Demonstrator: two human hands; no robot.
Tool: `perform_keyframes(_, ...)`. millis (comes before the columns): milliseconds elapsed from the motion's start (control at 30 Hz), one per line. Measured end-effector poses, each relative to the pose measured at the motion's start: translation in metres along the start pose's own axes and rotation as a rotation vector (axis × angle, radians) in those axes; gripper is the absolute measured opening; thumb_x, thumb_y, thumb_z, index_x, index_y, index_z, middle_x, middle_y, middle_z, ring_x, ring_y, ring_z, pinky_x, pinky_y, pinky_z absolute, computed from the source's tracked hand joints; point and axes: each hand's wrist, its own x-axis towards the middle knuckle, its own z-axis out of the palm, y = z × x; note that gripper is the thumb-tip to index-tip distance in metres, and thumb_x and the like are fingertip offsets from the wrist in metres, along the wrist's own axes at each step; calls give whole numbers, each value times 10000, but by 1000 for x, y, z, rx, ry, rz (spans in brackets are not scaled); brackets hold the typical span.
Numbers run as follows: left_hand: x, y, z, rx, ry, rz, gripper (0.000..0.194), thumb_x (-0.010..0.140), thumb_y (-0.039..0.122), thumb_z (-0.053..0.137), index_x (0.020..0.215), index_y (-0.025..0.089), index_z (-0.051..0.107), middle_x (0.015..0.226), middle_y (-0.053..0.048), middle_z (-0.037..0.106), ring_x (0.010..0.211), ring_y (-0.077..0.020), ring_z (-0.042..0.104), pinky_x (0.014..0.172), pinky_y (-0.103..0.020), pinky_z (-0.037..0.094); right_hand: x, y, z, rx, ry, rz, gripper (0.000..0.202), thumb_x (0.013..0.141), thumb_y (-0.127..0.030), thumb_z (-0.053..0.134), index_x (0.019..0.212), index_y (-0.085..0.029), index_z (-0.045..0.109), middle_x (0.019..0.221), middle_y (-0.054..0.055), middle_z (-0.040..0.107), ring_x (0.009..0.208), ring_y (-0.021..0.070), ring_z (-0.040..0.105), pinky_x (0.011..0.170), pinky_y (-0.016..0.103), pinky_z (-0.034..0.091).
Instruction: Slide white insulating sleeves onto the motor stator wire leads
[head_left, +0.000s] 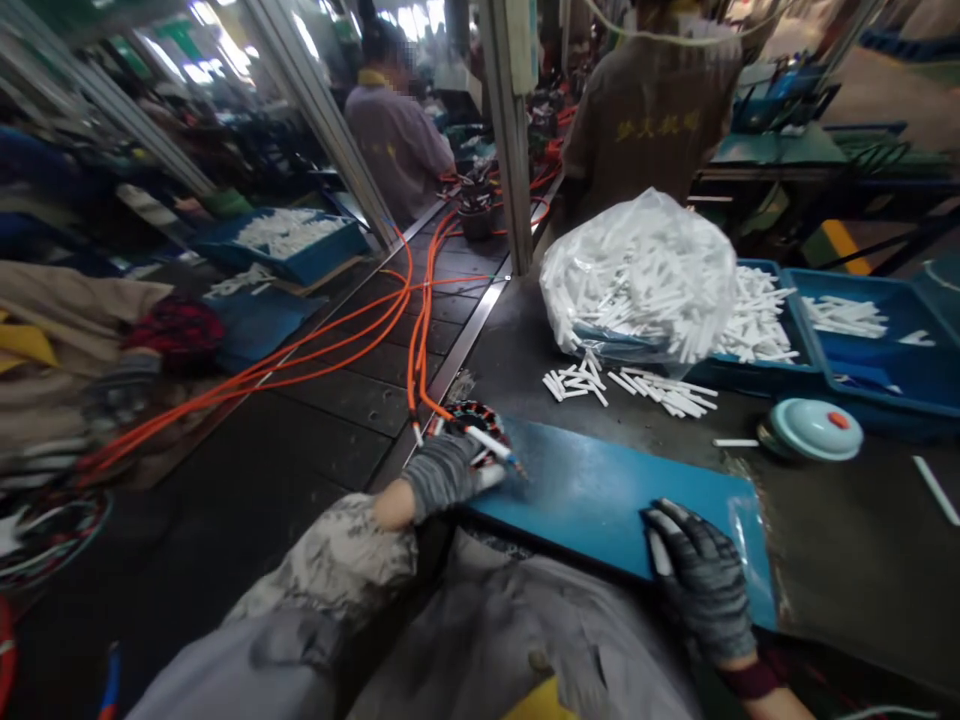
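Observation:
My left hand [446, 472], in a grey striped glove with bare fingertips, curls against the near side of a ring-shaped motor stator [478, 412]. A white sleeve [487, 441] with a blue wire at its end sticks out beside its fingers. Orange leads [421, 350] run from the stator over the dark worktop. The fingers partly hide the stator, so the exact grip is unclear. A blue board [585, 480] lies in front of me. My right hand [697, 570], gloved alike, rests on the board's right part with its fingers extended, holding nothing that I can see.
Loose white tubes [664, 390] lie behind the board, before a clear bag of tubes [641, 275]. Blue bins [885, 385] and a light-blue round-lidded container [814, 430] stand right. A metal post [510, 150] rises ahead. A co-worker's gloved hand [124, 390] is at left.

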Motion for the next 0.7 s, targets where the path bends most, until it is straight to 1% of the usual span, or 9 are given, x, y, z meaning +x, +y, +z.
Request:
perform_keyframes(100,0,45,0,-216,-137,156,655,838,502,741,1395,206,567,1370,-102,645,1247,-283,621,1053,-386,519,15,-10,-7,79,30,90,217,982,-304,566,1144,-231,689,1168,103,707,1044,271,670,920,456,528)
perform_keyframes(167,5,67,-13,-316,-148,300,503,871,477,717,1305,235,637,1242,-57,713,1126,-240,683,998,-346,549,29,-20,-12,190,22,186,244,975,-350,582,1175,-250,682,1197,99,699,1067,271,664,939,469,533)
perform_keyframes(233,16,79,-26,-316,-46,351,324,920,448,663,1159,234,707,1085,-34,752,1008,-216,712,965,-349,560,44,-30,-17,376,15,299,305,963,-399,597,1228,-262,663,1214,92,699,1102,267,659,985,475,532)
perform_keyframes(267,23,82,-30,-292,31,363,321,918,441,669,1147,220,710,1088,-45,748,1020,-222,706,982,-365,553,50,-33,-18,476,11,370,340,960,-418,600,1258,-264,651,1221,88,700,1110,262,662,997,471,535)
perform_keyframes(333,40,83,-27,-219,141,404,487,866,441,739,1271,185,651,1257,-100,686,1171,-263,650,1061,-411,515,60,-39,-19,664,-21,498,398,959,-442,606,1315,-265,626,1270,78,692,1129,249,667,1018,458,536)
perform_keyframes(400,56,82,-15,-144,151,466,662,827,432,789,1387,159,567,1412,-151,583,1287,-294,580,1102,-436,489,66,-42,-18,807,-42,589,431,959,-468,604,1342,-271,619,1326,62,672,1189,244,648,1065,453,513)
perform_keyframes(533,67,79,10,-35,151,524,326,995,347,574,1253,170,668,1383,-129,616,1219,-255,636,1063,-409,532,72,-45,-13,963,-30,655,436,961,-527,585,1318,-285,646,1349,39,662,1237,250,624,1131,475,460)
perform_keyframes(633,60,75,3,-17,264,555,360,1060,327,406,1217,145,674,1363,-130,634,1212,-248,641,1058,-403,537,79,-48,-7,1051,-33,613,444,955,-560,582,1302,-293,653,1361,35,654,1235,257,628,1138,489,454)
perform_keyframes(700,54,69,-9,-24,275,587,388,1067,314,362,1276,137,637,1399,-137,608,1266,-252,607,1084,-404,515,88,-51,-2,1084,-17,590,425,956,-577,572,1256,-294,673,1333,30,671,1241,249,624,1145,474,449)
